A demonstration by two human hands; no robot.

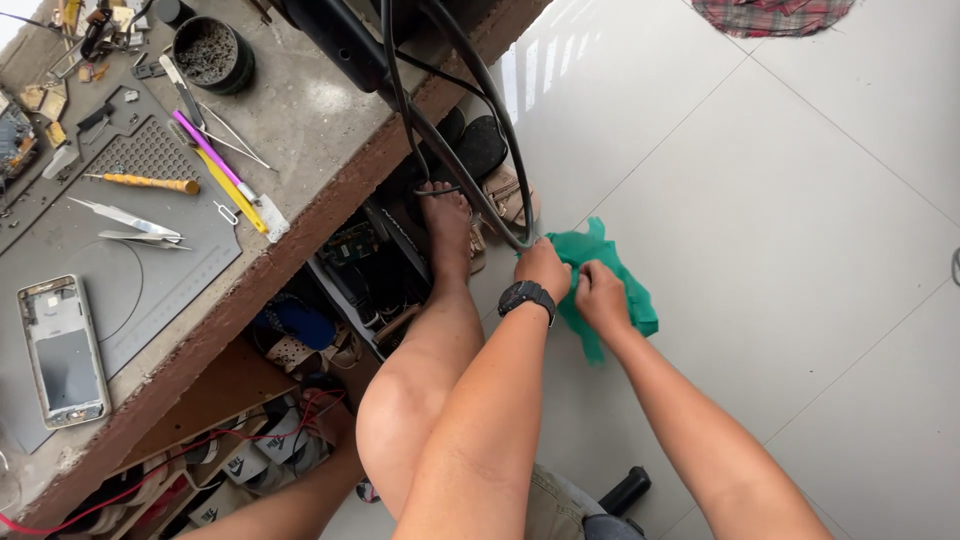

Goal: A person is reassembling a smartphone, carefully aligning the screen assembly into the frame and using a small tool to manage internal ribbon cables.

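Observation:
Both my hands reach down to the white tiled floor and grip a crumpled green plastic bag (pixel 608 262). My left hand (pixel 543 267), with a black watch on its wrist, pinches the bag's near edge. My right hand (pixel 602 296) holds the bag just beside it, fingers closed on the plastic. My bare leg and foot (pixel 447 232) stretch out under the workbench, left of my hands. Black cables (pixel 478 140) hang in a loop just above the left hand.
A concrete workbench (pixel 300 110) at left holds a grey mat, an opened phone frame (pixel 62 350), tweezers, screwdrivers and a round tub. Shoes and sandals fill the shelf under it. A red wire runs at lower left. A plaid cloth (pixel 770 15) lies at the top.

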